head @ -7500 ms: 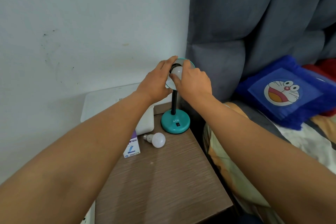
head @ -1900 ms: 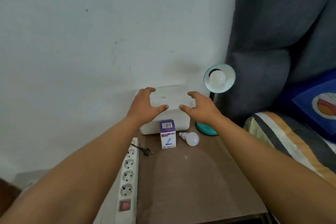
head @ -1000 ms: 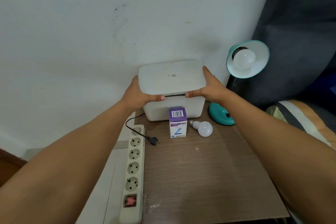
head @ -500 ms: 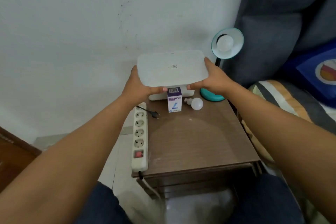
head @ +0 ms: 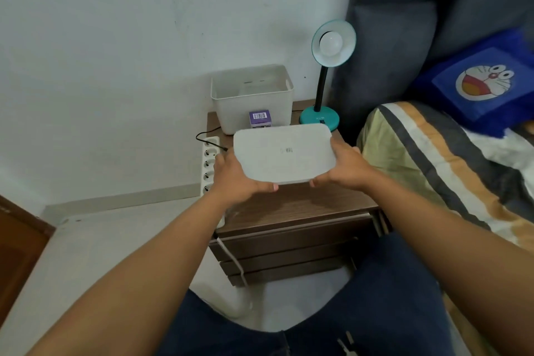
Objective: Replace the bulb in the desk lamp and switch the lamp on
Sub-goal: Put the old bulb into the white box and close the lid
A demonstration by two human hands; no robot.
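Observation:
The teal desk lamp [head: 320, 117] stands at the back right of the wooden nightstand [head: 300, 205], a white bulb [head: 331, 43] screwed into its shade, unlit. My left hand [head: 237, 179] and my right hand [head: 344, 167] grip the two ends of a white box lid [head: 284, 153], held flat above the nightstand. Behind it the white box [head: 251, 98] stands uncovered against the wall. A purple bulb carton [head: 260, 118] peeks out in front of the box. The loose bulb on the tabletop is hidden by the lid.
A white power strip [head: 208, 165] lies along the nightstand's left edge, with a black plug and cord [head: 208, 139] beside it. A bed with a striped blanket [head: 433, 159] and a blue cartoon cushion [head: 482, 84] is at the right. My knees are below.
Both hands took hold of the lid, lifted it off the white box and drew it towards me. The view pulled back and tilted down.

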